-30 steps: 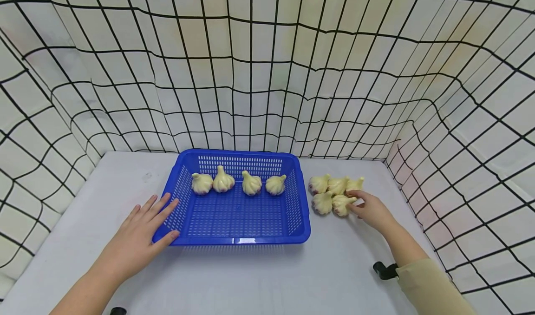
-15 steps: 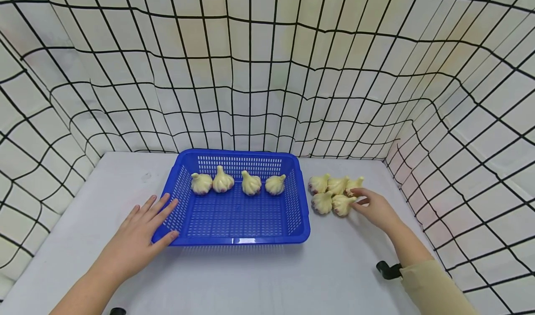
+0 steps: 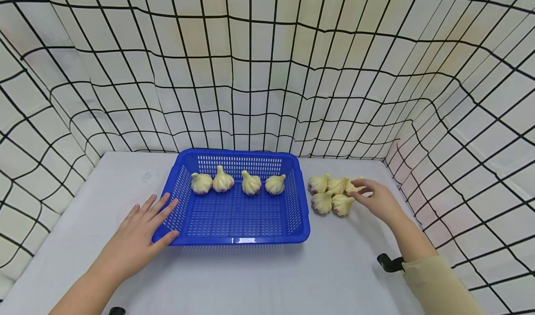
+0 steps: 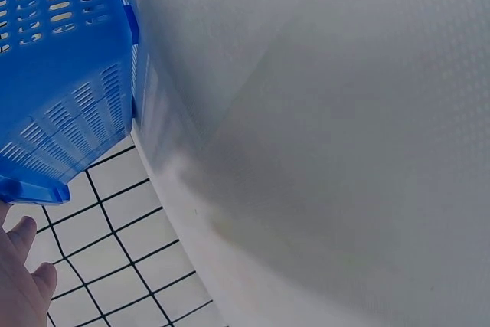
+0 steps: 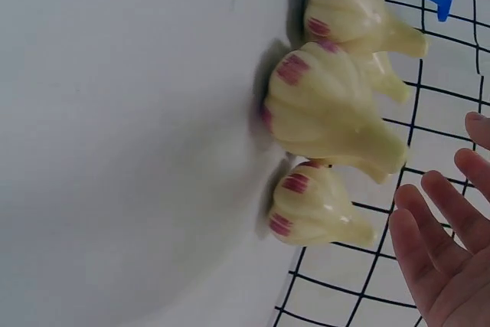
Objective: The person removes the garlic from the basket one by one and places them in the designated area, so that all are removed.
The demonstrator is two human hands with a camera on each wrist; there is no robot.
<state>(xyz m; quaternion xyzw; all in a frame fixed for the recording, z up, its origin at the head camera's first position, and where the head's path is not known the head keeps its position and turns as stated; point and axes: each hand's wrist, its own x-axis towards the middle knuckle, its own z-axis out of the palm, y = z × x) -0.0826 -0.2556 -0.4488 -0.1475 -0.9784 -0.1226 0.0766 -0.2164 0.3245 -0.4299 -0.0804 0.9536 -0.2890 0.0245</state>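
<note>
A blue plastic basket (image 3: 234,239) stands on the white table, with several garlic bulbs (image 3: 251,183) in a row along its far side. My left hand (image 3: 135,238) lies with fingers spread on the basket's left edge. Right of the basket, several more garlic bulbs (image 3: 322,203) sit in a tight cluster. Over the cluster's right side hovers my right hand (image 3: 380,206), thumb and fingers apart, partly covering the back right bulb (image 3: 350,188). The right wrist view shows that hand's loose fingers (image 5: 452,212) apart from the nearby bulbs (image 5: 325,105).
Black-lined netting over white sheeting (image 3: 251,73) walls the table's back and both sides. The table surface (image 3: 234,282) runs in front of the basket. A black strap piece (image 3: 389,262) sticks out at the right wrist.
My right hand has left the front right bulb and shifted slightly up and back, toward the back right one. The left hand and the basket have stayed in place.
</note>
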